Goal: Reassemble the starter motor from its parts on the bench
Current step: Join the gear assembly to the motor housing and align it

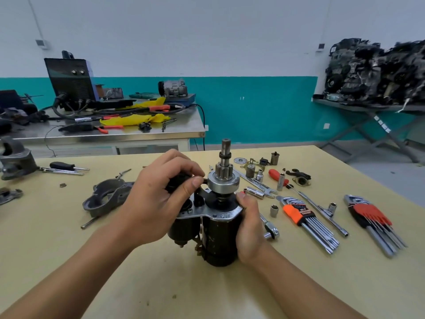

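Progress, as I judge it from my remote seat, is somewhere past the middle. The starter motor [220, 238] stands upright on the bench [207, 291], close in front of me, with its shaft pointing up. The pinion [223, 173] and its clutch are already on that shaft, and the solenoid [184, 226] sits alongside the motor's body under the bright mounting plate [218, 214].

My right hand [250, 226] wraps the right side of the motor with the thumb hooked over the plate edge, steadying it. My left hand [158, 203] is curled round a small dark part [178, 180] just left of the pinion, above the solenoid. Thumb and fingers close on it, and I cannot tell exactly what the piece is.

Much is left, I think. The grey nose housing [105, 199] lies on the bench to the left of the motor, unfitted. A washer [240, 160] and several small fittings are scattered beyond the motor to its right. To the right of the motor lie a ratchet [271, 230], loose sockets [274, 210] and two hex-key sets [305, 223], so fastening appears not yet done.
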`<state>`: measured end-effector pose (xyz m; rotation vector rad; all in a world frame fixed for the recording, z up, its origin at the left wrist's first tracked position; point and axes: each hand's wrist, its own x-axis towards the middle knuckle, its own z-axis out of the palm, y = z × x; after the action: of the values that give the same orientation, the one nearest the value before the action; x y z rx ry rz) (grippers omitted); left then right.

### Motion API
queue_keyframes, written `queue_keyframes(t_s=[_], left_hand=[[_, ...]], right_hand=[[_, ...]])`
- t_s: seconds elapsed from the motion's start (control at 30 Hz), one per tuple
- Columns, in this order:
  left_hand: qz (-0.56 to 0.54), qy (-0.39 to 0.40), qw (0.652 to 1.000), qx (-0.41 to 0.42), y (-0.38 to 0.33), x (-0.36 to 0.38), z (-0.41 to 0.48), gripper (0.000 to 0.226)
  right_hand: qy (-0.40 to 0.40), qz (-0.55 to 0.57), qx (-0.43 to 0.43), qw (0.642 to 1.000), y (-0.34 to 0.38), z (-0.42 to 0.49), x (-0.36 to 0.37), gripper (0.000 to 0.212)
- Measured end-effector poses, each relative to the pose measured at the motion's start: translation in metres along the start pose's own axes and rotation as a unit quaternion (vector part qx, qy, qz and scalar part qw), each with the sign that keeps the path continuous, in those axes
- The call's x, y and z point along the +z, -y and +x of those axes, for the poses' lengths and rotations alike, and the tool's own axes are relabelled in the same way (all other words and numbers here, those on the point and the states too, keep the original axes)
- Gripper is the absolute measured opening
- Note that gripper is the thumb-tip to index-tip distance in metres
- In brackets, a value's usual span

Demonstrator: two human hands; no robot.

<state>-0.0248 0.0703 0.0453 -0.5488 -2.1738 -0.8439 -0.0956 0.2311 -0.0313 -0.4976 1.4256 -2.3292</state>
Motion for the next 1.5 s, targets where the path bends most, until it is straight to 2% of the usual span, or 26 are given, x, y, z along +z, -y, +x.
queue_keyframes(t_s=[0.2, 0.3, 0.37, 0.5, 0.57, 0.63, 0.7, 0.77, 0.87, 0.97, 1.07, 1.13, 1.23, 1.3, 1.4, 1.5], left_hand=[[0.001, -0.047, 0.999, -0.002, 0.002, 0.001, 0.006, 0.010], [-0.026, -0.049, 0.998, -0.023, -0.001, 0.007, 0.009, 0.015], [-0.050, -0.046, 0.997, -0.046, -0.004, 0.011, 0.010, 0.017], [-0.058, -0.015, 0.995, -0.081, -0.012, 0.018, 0.018, 0.017], [-0.077, 0.014, 0.990, -0.119, -0.015, 0.017, 0.022, 0.016], [-0.102, 0.053, 0.980, -0.161, -0.014, 0.012, 0.022, 0.032], [-0.144, 0.087, 0.967, -0.189, -0.009, 0.004, 0.019, 0.036], [-0.207, 0.101, 0.951, -0.209, -0.006, -0.006, 0.014, 0.039], [-0.230, 0.114, 0.943, -0.211, 0.003, -0.017, 0.003, 0.041], [-0.266, 0.064, 0.927, -0.258, 0.010, -0.016, -0.013, 0.042], [-0.241, 0.002, 0.920, -0.310, 0.011, -0.006, -0.025, 0.047], [-0.187, -0.010, 0.938, -0.292, 0.013, -0.012, -0.026, 0.053], [-0.189, 0.074, 0.953, -0.225, 0.023, -0.034, -0.022, 0.037], [-0.222, 0.119, 0.949, -0.191, 0.029, -0.042, -0.023, 0.038], [-0.282, 0.101, 0.937, -0.179, 0.035, -0.038, -0.026, 0.038], [-0.331, 0.062, 0.925, -0.178, 0.037, -0.025, -0.030, 0.038]], right_hand=[[0.002, 0.017, -0.003, 1.000, -0.002, 0.005, 0.000, 0.044], [-0.012, 0.027, 0.014, 0.999, -0.001, 0.004, 0.001, 0.063], [-0.017, 0.032, 0.014, 0.999, -0.001, 0.004, 0.002, 0.067], [-0.028, 0.039, -0.003, 0.999, -0.004, 0.005, 0.003, 0.053], [-0.042, 0.039, -0.008, 0.998, -0.005, 0.004, 0.004, 0.053], [-0.050, 0.041, -0.006, 0.998, -0.004, 0.003, 0.004, 0.054], [-0.051, 0.043, 0.004, 0.998, -0.002, 0.002, 0.003, 0.062], [-0.041, 0.039, -0.002, 0.998, -0.002, 0.001, 0.004, 0.064], [-0.016, 0.022, -0.023, 0.999, -0.005, -0.001, 0.007, 0.058], [0.004, -0.001, -0.034, 0.999, -0.007, -0.001, 0.009, 0.044], [-0.002, 0.022, -0.037, 0.999, -0.007, -0.001, 0.011, 0.051], [0.002, 0.036, -0.041, 0.999, -0.007, 0.000, 0.011, 0.051], [-0.004, 0.034, -0.036, 0.999, -0.008, 0.000, 0.010, 0.048], [-0.014, 0.021, -0.025, 0.999, -0.007, -0.001, 0.010, 0.051], [-0.022, 0.014, -0.021, 0.999, -0.006, -0.002, 0.012, 0.057], [-0.019, 0.037, -0.027, 0.999, -0.007, -0.001, 0.012, 0.047]])
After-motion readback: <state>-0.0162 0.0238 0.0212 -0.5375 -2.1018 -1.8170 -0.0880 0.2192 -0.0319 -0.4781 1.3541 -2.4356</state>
